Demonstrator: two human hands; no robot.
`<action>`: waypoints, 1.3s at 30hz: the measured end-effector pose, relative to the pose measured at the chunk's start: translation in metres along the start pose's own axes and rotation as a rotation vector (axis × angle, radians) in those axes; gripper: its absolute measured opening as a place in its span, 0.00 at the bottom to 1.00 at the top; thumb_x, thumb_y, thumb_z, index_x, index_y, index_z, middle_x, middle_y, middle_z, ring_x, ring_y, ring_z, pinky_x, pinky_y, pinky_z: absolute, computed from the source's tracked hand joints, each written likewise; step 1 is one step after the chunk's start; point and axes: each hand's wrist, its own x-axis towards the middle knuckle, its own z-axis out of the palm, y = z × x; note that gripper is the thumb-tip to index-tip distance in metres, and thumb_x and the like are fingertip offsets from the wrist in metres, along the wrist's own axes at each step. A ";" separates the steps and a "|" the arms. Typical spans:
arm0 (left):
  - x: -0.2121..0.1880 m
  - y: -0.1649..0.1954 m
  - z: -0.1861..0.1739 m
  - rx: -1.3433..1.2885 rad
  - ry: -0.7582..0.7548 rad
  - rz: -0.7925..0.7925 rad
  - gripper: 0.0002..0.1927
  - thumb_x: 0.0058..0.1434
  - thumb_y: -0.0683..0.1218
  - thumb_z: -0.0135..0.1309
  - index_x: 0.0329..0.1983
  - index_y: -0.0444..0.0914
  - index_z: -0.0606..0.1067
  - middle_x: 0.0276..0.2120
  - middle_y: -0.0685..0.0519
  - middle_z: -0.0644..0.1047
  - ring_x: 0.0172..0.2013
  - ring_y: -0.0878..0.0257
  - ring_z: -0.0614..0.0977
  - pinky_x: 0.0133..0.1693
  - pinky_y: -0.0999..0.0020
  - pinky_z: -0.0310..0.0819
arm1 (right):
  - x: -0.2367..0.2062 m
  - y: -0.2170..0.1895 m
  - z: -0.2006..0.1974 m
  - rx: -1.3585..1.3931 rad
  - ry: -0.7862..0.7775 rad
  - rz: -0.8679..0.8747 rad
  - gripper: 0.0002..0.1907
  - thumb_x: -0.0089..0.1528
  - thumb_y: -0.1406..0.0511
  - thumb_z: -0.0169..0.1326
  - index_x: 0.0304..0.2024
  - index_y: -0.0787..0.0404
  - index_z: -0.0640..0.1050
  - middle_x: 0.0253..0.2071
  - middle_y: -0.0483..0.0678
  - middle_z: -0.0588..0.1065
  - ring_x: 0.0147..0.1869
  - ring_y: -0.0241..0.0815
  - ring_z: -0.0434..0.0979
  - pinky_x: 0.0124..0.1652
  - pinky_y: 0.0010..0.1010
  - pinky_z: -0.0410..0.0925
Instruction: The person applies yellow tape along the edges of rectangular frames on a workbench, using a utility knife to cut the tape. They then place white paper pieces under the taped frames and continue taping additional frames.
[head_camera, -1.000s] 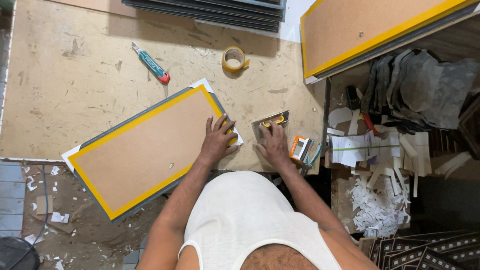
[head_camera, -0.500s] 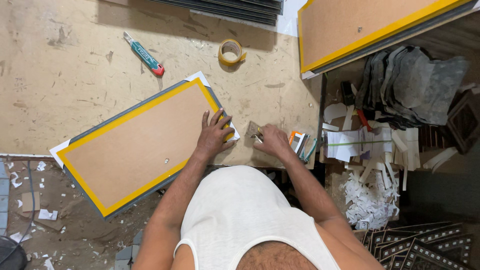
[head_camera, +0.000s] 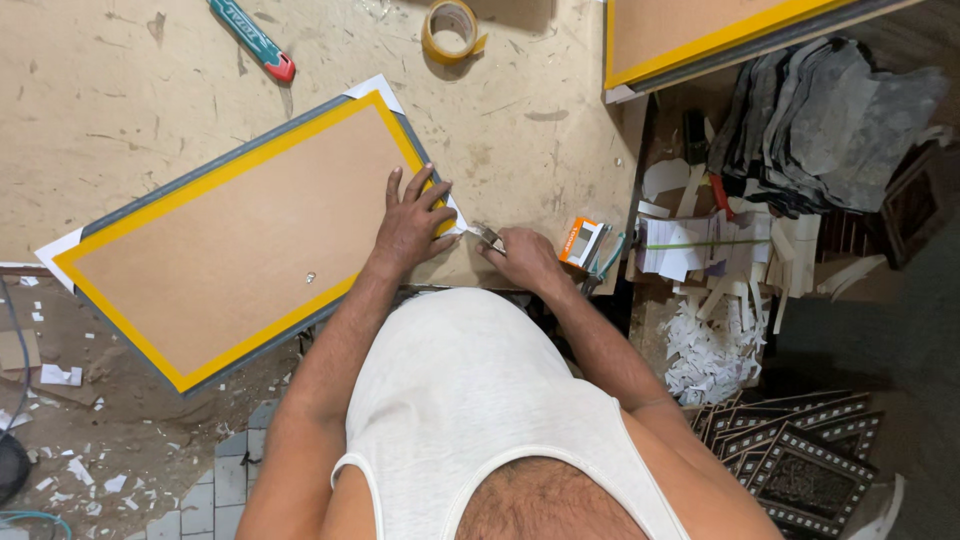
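Closer now, right hand (head_camera: 528, 258) pinches a half-hidden metal tool (head_camera: 487, 236) (kind unclear); left hand (head_camera: 412, 222) spread flat on yellow-edged board (head_camera: 240, 235), orange box (head_camera: 581, 243) beside.

A picture-framing workshop is shown. A worn, scratched tabletop (head_camera: 150, 120) carries a backing board (head_camera: 250, 240) edged with yellow tape, a tape roll (head_camera: 452, 30) and a utility knife (head_camera: 252, 40). Ornate frame pieces (head_camera: 800, 460) are stacked at the lower right, and paper offcuts (head_camera: 715, 350) are piled beside the tabletop and scattered over the floor (head_camera: 90, 440).
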 end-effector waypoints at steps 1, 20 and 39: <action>0.000 -0.001 0.001 -0.001 0.003 0.005 0.16 0.49 0.57 0.70 0.38 0.48 0.83 0.63 0.54 0.73 0.73 0.50 0.58 0.70 0.33 0.36 | 0.001 -0.004 0.001 0.007 0.003 -0.015 0.27 0.62 0.46 0.56 0.34 0.64 0.81 0.31 0.61 0.78 0.41 0.62 0.79 0.41 0.52 0.70; 0.000 0.005 -0.003 0.035 0.023 0.006 0.16 0.49 0.57 0.69 0.39 0.49 0.82 0.62 0.55 0.73 0.73 0.51 0.59 0.70 0.34 0.37 | 0.007 -0.021 0.016 0.064 0.270 -0.160 0.21 0.60 0.47 0.59 0.30 0.57 0.80 0.27 0.54 0.78 0.35 0.57 0.80 0.34 0.49 0.72; -0.276 -0.056 -0.139 -0.299 0.624 -1.452 0.44 0.71 0.59 0.53 0.83 0.42 0.48 0.75 0.33 0.56 0.70 0.40 0.63 0.68 0.48 0.58 | 0.002 -0.022 0.008 -0.127 0.553 -0.564 0.28 0.54 0.58 0.67 0.53 0.63 0.74 0.57 0.59 0.71 0.62 0.57 0.70 0.61 0.49 0.65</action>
